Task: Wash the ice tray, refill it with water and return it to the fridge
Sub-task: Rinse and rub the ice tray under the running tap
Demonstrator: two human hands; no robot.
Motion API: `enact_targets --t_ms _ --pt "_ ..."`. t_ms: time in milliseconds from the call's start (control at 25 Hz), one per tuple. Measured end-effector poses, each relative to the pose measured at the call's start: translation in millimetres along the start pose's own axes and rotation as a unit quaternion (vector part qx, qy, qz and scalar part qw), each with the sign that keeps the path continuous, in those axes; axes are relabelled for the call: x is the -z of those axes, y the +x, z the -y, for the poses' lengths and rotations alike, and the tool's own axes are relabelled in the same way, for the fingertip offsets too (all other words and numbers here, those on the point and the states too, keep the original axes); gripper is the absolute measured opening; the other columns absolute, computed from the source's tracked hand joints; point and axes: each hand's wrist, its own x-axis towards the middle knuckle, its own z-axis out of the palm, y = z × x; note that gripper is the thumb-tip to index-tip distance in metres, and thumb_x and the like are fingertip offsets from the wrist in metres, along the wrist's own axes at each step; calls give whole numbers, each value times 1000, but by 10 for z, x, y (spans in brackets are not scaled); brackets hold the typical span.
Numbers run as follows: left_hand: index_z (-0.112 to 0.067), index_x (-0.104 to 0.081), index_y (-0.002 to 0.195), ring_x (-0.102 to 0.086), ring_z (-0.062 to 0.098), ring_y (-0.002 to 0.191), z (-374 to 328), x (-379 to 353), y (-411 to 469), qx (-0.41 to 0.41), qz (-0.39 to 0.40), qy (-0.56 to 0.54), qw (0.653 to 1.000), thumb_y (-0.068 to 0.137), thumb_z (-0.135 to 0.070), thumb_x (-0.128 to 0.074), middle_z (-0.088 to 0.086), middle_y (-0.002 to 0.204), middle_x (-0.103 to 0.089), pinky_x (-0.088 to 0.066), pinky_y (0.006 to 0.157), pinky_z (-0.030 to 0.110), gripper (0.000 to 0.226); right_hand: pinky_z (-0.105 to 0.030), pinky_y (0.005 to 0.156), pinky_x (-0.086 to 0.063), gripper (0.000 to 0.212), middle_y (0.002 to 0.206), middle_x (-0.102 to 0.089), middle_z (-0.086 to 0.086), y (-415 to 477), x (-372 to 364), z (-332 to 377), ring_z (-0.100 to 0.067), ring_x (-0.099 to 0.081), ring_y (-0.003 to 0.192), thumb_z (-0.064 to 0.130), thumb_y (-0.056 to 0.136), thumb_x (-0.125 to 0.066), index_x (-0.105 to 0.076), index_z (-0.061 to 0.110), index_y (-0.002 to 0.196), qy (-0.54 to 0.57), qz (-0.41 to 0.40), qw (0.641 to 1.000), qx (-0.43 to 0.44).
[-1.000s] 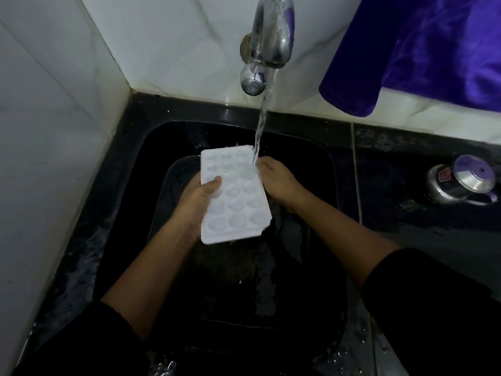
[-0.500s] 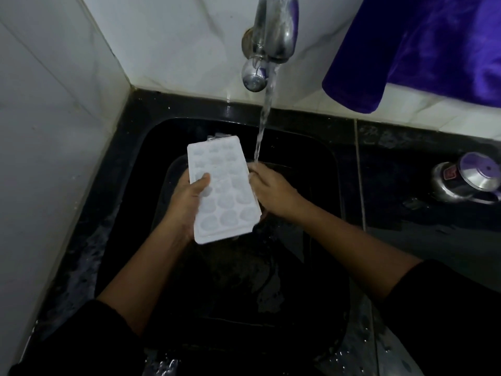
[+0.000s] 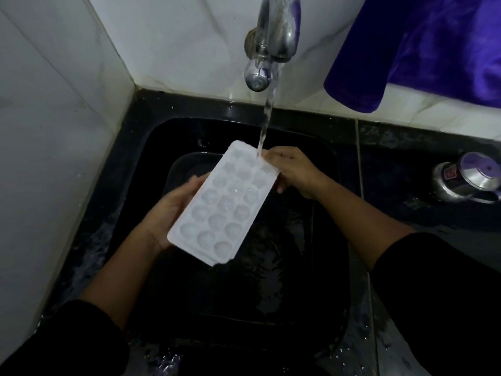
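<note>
A white ice tray [image 3: 225, 204] with several rounded cups is held over the black sink [image 3: 151, 147], turned diagonally with its far end to the upper right. My left hand [image 3: 173, 207] grips its left long edge from beneath. My right hand [image 3: 292, 169] pinches the far right corner. Water runs from the chrome tap [image 3: 273, 36] and lands on the tray's far end beside my right fingers.
White tiled walls enclose the sink at the left and back. A purple cloth [image 3: 423, 50] hangs at the upper right. A metal pot with a lid [image 3: 469, 177] sits on the dark wet counter [image 3: 393, 169] to the right.
The tray has swung from nearly straight to a diagonal, its far end moving right under the stream. My left hand slid lower along the edge; my right hand shifted to the far corner.
</note>
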Motion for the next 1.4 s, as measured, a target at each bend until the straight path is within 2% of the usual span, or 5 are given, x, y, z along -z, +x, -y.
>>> enact_targets --t_ms 400,720,840,1280,1400 --pt "-16 -52 153 -62 34 134 404 342 65 -93 -140 -190 967 103 -50 -53 11 148 -62 -56 99 57 60 -37 52 -61 14 93 -73 -11 -482 -186 104 -33 -77 78 20 111 -44 -55 11 110 116 49 992 -29" --pt "-21 -86 98 -77 30 106 459 352 37 -117 -195 -192 955 103 -53 -56 10 122 -77 -65 72 47 44 -46 64 -63 33 84 -74 -19 -338 -457 513 -31 -73 64 35 112 -43 -58 6 105 -57 -24 998 12" --pt "-19 -85 107 -76 31 109 410 429 -21 -129 -196 -190 953 103 -53 -57 10 125 -76 -65 77 49 44 -44 73 -64 25 93 -72 -14 -377 -356 479 -32 -76 79 23 114 -40 -53 2 117 -19 78 997 5" --pt "-22 -69 125 -75 31 113 321 89 38 -166 -156 -32 973 106 -47 -53 10 129 -74 -65 75 46 35 -41 93 -55 32 114 -71 -7 -226 91 273 -25 -69 106 32 112 -44 -67 11 120 -171 -23 984 32" --pt "-22 -68 128 -75 31 111 241 174 59 -152 -155 7 976 105 -48 -56 10 127 -75 -64 73 45 37 -35 76 -61 25 104 -75 -4 -198 170 248 -18 -73 92 21 110 -48 -70 10 117 -91 15 995 34"
